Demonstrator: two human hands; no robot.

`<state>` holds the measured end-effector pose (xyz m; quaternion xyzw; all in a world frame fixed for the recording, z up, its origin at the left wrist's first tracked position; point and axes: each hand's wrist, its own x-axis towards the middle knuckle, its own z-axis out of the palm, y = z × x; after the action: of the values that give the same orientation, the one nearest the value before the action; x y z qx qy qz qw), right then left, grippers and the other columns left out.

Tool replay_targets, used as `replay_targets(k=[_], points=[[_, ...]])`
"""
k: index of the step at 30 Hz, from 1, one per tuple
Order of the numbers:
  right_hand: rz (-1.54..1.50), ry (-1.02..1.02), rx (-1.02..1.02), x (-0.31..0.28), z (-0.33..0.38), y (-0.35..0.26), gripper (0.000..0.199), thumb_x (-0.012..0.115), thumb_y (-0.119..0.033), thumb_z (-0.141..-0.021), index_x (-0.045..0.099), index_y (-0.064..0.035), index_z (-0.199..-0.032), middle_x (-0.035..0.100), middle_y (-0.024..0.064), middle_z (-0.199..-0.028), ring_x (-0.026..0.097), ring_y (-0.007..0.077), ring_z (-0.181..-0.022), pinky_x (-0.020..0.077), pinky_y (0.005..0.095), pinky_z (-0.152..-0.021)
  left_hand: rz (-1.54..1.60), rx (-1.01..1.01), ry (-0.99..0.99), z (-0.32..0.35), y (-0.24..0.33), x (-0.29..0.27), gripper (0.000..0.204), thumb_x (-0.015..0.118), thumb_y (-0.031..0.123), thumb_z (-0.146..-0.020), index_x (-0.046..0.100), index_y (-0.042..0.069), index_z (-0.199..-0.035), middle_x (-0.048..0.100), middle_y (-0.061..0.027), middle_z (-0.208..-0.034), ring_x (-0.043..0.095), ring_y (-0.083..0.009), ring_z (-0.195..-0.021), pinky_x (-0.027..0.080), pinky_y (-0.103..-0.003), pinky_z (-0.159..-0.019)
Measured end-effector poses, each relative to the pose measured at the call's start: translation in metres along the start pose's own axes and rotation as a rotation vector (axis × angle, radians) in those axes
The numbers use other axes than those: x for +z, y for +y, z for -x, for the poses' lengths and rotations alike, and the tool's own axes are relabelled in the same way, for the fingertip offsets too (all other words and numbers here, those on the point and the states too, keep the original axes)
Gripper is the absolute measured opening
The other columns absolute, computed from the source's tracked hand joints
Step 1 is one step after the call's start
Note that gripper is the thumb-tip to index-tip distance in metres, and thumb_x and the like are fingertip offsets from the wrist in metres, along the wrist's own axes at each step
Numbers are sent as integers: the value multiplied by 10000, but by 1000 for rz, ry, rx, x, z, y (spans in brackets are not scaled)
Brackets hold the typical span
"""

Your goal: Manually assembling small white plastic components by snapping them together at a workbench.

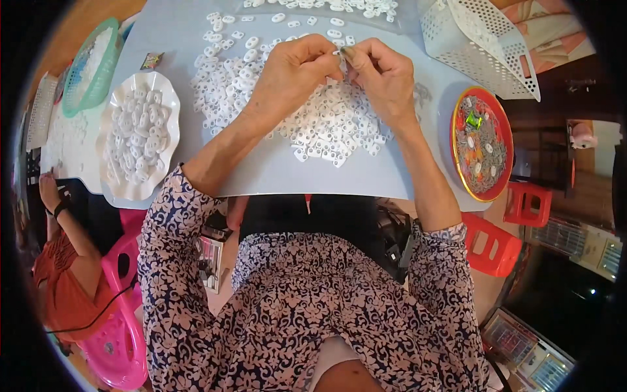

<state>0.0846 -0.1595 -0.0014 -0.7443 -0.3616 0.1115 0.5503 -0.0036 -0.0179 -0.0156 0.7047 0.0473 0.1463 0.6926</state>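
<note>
Pieces [323,124] heaped on table [261,173], filled dish [130,190] at left, tray [504,140] at right, basket [450,49] beyond tray

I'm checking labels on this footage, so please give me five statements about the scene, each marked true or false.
1. The left hand and right hand are close together at the fingertips. True.
2. The white scalloped dish lies right of the loose pile of white pieces. False: it lies to the pile's left.
3. The red round tray holds nothing but white pieces. False: it holds mostly thin grey pieces, plus a shiny green item and a few white pieces.
4. A white perforated basket is beyond the red tray, at upper right. True.
5. The chair at lower left is blue. False: it is pink.
</note>
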Motion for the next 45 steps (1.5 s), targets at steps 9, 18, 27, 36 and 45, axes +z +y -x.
replay_targets(k=[9,18,27,36,45], points=[[-268,-17,-11,-1,-3,0,170,580,-147,-920,622,12,-881,600,11,-656,494,47,-557,409,194,-501,100,-75,6,-1,4,-6,160,563,120,-886,648,-11,-923,645,-60,-765,559,-101,-710,456,-231,-677],[-303,-26,10,1,-4,5,115,614,-100,-886,630,9,-852,601,8,-660,498,46,-563,410,190,-505,114,-38,15,0,1,-4,173,548,130,-863,649,-9,-885,655,-57,-743,567,-96,-668,473,-228,-642],[-197,8,95,2,-1,2,154,617,-149,-901,630,-5,-851,574,-5,-678,455,38,-575,378,180,-518,-119,63,31,-1,0,-3,190,526,135,-887,644,-13,-904,654,-49,-731,561,-85,-666,469,-232,-639],[-347,13,5,2,-5,5,138,647,-128,-874,660,9,-875,592,4,-655,489,48,-558,395,197,-496,-47,43,-3,-5,7,-3,207,522,146,-891,656,-11,-909,653,-50,-732,571,-90,-699,469,-232,-665],[-389,6,35,-4,-7,10,126,633,-102,-877,665,18,-899,592,8,-661,496,58,-557,409,205,-503,-42,69,-69,-10,5,-4,212,515,157,-894,646,-10,-894,647,-54,-740,558,-92,-698,463,-235,-681]])
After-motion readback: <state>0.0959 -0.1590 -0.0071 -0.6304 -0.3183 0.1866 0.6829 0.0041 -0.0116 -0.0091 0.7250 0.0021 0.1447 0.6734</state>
